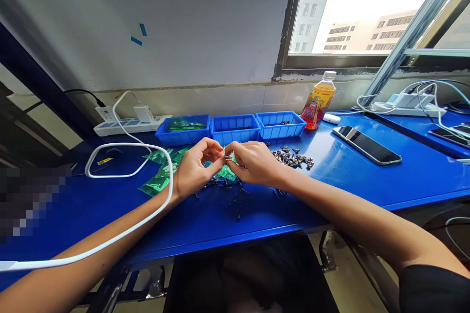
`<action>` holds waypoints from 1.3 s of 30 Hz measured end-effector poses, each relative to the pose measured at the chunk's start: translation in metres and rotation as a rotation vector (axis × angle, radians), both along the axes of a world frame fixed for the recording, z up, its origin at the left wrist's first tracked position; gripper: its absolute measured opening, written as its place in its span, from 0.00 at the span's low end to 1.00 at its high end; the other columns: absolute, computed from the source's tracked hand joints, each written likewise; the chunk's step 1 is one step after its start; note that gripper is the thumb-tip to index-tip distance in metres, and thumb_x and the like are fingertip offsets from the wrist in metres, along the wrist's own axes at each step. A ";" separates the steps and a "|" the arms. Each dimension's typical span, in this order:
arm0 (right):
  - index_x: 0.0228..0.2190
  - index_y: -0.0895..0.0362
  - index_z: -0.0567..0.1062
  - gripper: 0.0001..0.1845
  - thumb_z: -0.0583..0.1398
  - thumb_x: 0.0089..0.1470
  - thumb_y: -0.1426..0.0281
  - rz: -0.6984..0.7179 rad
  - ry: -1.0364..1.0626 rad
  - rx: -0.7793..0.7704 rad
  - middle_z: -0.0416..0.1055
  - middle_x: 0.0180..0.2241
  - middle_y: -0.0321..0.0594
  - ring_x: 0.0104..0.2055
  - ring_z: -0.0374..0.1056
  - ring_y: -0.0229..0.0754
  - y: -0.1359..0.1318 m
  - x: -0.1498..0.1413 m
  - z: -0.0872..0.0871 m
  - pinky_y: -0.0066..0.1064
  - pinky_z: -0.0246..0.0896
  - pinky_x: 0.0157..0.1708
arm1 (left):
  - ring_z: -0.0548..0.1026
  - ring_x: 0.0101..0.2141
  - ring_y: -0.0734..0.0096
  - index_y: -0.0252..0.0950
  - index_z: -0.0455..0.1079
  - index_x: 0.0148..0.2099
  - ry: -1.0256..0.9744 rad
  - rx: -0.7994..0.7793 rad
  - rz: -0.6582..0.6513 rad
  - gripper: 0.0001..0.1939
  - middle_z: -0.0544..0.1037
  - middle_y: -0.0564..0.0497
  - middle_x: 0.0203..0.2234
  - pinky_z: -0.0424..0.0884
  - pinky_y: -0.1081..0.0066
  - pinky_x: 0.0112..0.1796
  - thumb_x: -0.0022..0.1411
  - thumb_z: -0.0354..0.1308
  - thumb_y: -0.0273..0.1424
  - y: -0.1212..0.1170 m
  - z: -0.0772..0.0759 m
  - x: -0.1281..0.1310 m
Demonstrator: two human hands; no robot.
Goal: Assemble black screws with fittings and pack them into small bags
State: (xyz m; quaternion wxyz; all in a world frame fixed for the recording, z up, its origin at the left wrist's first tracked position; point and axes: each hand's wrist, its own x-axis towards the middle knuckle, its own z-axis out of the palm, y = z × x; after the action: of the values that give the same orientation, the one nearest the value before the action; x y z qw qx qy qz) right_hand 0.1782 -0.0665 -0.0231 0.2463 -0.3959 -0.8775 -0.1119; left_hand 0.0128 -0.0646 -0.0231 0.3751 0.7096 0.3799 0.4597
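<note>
My left hand [198,166] and my right hand [259,164] meet above the blue table, fingertips pinched together. Between them is a small shiny metal part [228,157], mostly hidden by the fingers; its exact kind cannot be made out. Beneath the hands lies a green plastic packet [225,172]. More green packets [157,183] with pale strips inside are piled beside my left hand. Dark screws [240,196] are scattered below both hands. Past my right wrist sits a loose heap of short metal fittings [293,159].
Behind the hands stand three blue bins: left with green packets [186,124], middle [235,131] and right [281,129] with small dark parts. A drink bottle [318,100], a phone [367,145] and power strips [130,124] stand around. A white cable [172,171] crosses over my left forearm.
</note>
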 end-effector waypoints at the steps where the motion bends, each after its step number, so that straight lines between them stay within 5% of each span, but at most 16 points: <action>1: 0.38 0.59 0.69 0.10 0.54 0.56 0.67 0.008 -0.006 0.000 0.70 0.20 0.34 0.24 0.66 0.36 0.000 0.000 0.000 0.27 0.51 0.27 | 0.72 0.29 0.71 0.37 0.63 0.32 0.005 0.004 0.002 0.15 0.72 0.54 0.25 0.70 0.69 0.34 0.44 0.63 0.37 0.000 0.000 0.000; 39: 0.33 0.59 0.72 0.10 0.52 0.52 0.71 0.039 0.122 0.162 0.68 0.18 0.34 0.21 0.63 0.34 0.005 0.003 -0.008 0.26 0.50 0.25 | 0.76 0.32 0.67 0.36 0.63 0.34 -0.035 0.003 0.022 0.16 0.76 0.51 0.27 0.72 0.68 0.35 0.47 0.62 0.39 0.000 -0.002 0.001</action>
State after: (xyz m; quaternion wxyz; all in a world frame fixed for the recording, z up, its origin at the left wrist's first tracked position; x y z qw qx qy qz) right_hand 0.1808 -0.0611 -0.0307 0.3328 -0.3634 -0.8565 -0.1536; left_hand 0.0142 -0.0642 -0.0254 0.3757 0.6978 0.3805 0.4766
